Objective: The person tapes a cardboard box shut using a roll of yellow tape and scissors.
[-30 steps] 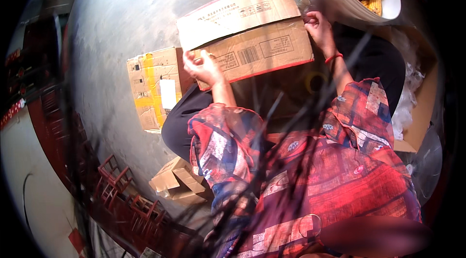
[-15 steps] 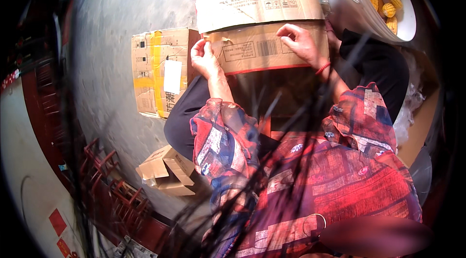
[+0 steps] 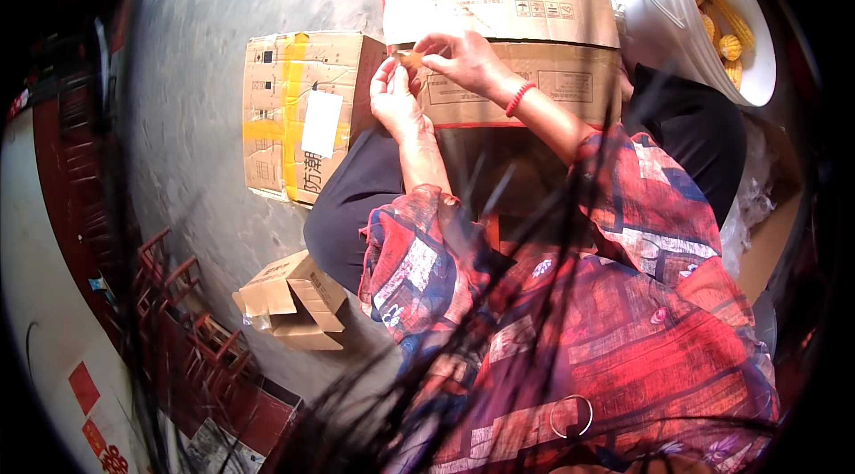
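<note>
A large cardboard box [image 3: 570, 60] with red edging stands in front of my knees, its printed flap raised along the top. Both of my hands meet at its left end. Between their fingertips is a small brown torn strip [image 3: 410, 58]; whether it is tape or a layer of cardboard I cannot tell. My left hand [image 3: 399, 104] pinches it from below. From the right, my right hand [image 3: 469, 64], with a red bead bracelet at the wrist, reaches across the box front and pinches the strip's other side.
A taped cardboard box [image 3: 267, 118] stands on the grey floor at the left. Nearer lies a small opened carton [image 3: 307, 296]. At the upper right a white bucket [image 3: 655, 28] holds corn cobs [image 3: 730, 46]. Clear plastic [image 3: 744, 207] bulges beside my right leg.
My right hand has moved left from the middle of the box front to join my left hand at the brown strip. The left hand stays at the box's left end.
</note>
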